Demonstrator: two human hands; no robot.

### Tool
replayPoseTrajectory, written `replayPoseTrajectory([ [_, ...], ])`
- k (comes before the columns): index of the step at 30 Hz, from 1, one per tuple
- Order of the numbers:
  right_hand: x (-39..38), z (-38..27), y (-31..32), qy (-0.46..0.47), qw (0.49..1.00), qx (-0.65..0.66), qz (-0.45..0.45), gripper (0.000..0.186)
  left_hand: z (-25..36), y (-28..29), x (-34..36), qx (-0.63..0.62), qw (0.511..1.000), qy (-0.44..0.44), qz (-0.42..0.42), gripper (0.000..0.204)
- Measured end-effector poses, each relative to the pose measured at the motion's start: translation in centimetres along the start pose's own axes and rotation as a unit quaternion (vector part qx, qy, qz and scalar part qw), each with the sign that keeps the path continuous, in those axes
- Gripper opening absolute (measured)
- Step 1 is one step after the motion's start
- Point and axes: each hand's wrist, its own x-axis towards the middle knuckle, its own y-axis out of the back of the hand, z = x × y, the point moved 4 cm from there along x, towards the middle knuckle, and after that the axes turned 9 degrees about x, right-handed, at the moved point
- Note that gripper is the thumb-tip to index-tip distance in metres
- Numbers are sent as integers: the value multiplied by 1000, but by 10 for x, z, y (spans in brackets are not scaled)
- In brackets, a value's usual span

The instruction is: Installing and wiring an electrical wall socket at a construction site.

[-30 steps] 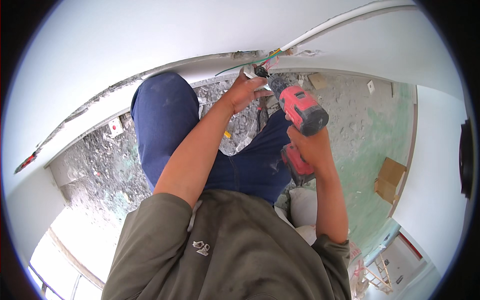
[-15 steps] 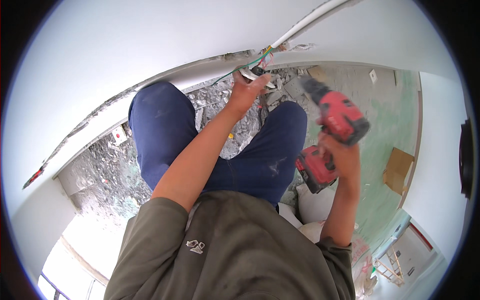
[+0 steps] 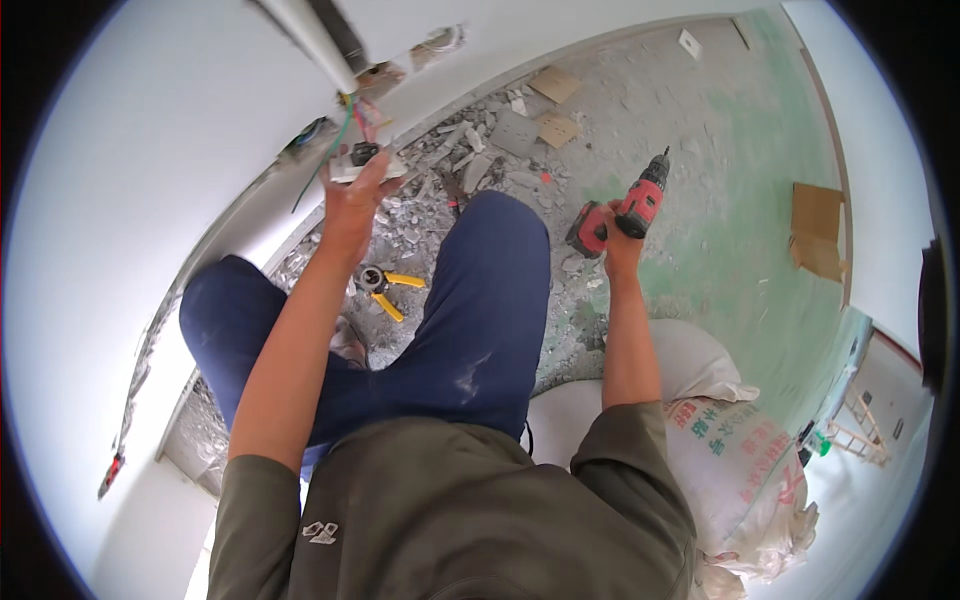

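With my left hand (image 3: 350,205), I hold a white fitting (image 3: 348,172) with a black insert (image 3: 364,152), at the wall below a white conduit (image 3: 315,45) from which green, yellow and red wires (image 3: 362,118) hang. My right hand (image 3: 622,243) grips a red and black cordless drill (image 3: 642,205) out over the floor at the right, its bit pointing up and away from me. A yellow-handled tool (image 3: 392,290) lies between my legs among the rubble.
Rubble (image 3: 465,140) and cardboard pieces (image 3: 554,85) lie along the wall base. Filled white sacks (image 3: 730,470) sit beside me on the right. An open cardboard sheet (image 3: 815,230) rests near the right wall, with a wooden ladder (image 3: 860,430) farther back. A red-handled tool (image 3: 112,472) is at the left.
The drill has moved away from the fitting to the right. My left hand still holds the fitting. The view has turned, showing more floor, sacks and the yellow-handled tool.
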Motion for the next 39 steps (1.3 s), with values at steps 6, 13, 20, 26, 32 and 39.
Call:
replayPoseTrajectory([
  [6,33,31,12,59,996,29,56,45,1,-2,4,-77,991,55,-93,33],
  [13,40,29,23,74,996,-7,58,45,-5,-1,9,-89,985,67,-133,31],
  [20,-40,78,-21,104,946,-287,112,29,5,-7,2,-101,985,67,-126,34],
  [26,-92,105,-148,158,910,-310,-225,34,14,-3,-2,-120,984,75,-113,33],
  [32,-59,106,-163,54,821,-481,-304,37,0,-8,-2,-166,973,97,-128,31],
  [39,-29,-72,-120,153,955,-178,-183,39,5,-7,-4,-148,978,73,-125,31],
])
